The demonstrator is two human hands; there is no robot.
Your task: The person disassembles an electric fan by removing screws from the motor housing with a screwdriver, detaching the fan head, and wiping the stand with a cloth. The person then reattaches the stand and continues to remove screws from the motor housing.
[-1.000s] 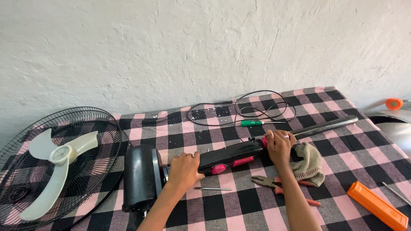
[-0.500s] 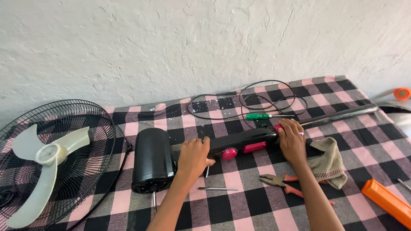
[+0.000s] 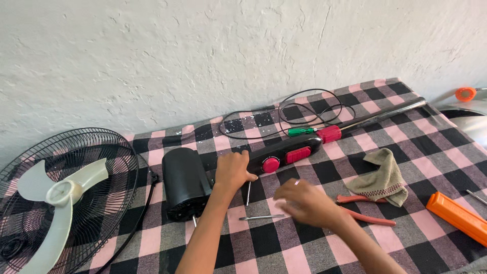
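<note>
Two hands | left hand [image 3: 232,171] closed on fan neck [image 3: 274,158], beside heavy rigid motor housing [image 3: 183,183] | right hand [image 3: 304,203] blurred, grip undeterminable, over screw rod [image 3: 261,217]

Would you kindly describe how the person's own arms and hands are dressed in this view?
Both forearms are bare, with no sleeves, gloves or watch in view. The left hand shows no ring. The right hand is motion-blurred, so whether it wears a ring cannot be told.

Black fan body [image 3: 264,157] (pink buttons) lying flat
</note>
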